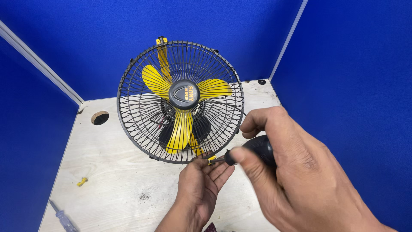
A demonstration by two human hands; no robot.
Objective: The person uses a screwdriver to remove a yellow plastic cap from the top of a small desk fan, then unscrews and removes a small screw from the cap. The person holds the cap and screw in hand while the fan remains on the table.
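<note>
Gripping a black-handled screwdriver (253, 151), the right hand (296, 172) aims its tip at a yellow clip (211, 159) on the fan (180, 102) guard's lower rim; left hand (201, 187) pinches that clip w/ fingertips. Fan stands mid-table (111, 180), 2nd screwdriver (63, 219) at near-left corner, blue partitions (356, 64) behind.

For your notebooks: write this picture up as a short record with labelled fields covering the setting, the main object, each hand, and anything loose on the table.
Setting: pale wooden table between blue partition walls
Main object: black wire-caged fan with yellow blades
Right hand: grips a black-handled screwdriver, tip at the yellow clip on the cage's lower rim
Left hand: fingers up against the lower rim by that clip
Loose items: small yellow piece; clear-handled screwdriver
</note>
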